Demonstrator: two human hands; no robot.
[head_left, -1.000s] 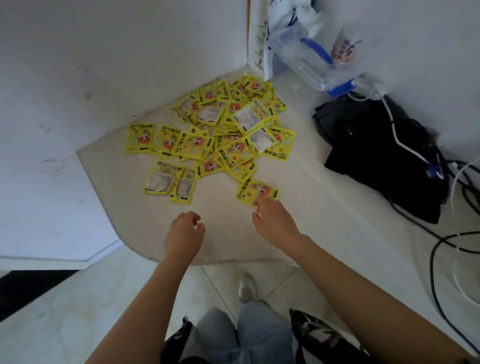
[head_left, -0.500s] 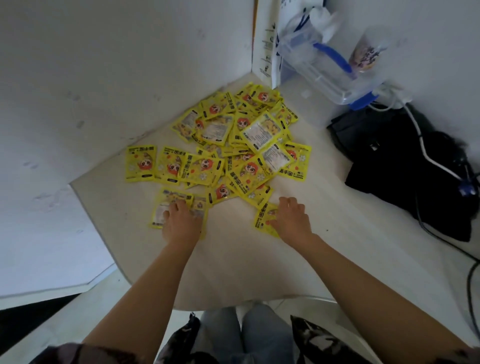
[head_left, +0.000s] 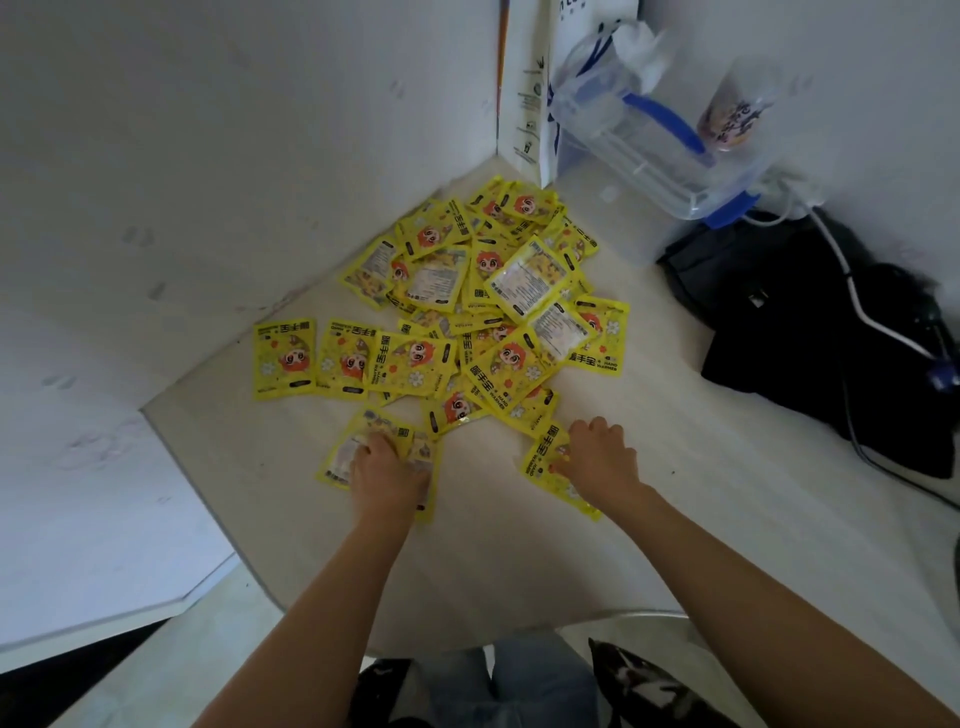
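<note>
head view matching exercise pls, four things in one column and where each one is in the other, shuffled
1. left hand
2. right hand
3. clear plastic box with blue handle
4. black fabric bag

a. far end of the beige table, near the corner
b. on a lone yellow foil packet, front right of the pile
c. right side, white cable across it
d. on two yellow foil packets, front left

Pairs: 1-d, 2-b, 3-a, 4-c

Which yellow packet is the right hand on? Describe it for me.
Find the table and its heap of yellow packets. At its near right edge, one packet lies under the right hand, printed face up, unlike the left hand's pair showing pale backs.
</note>
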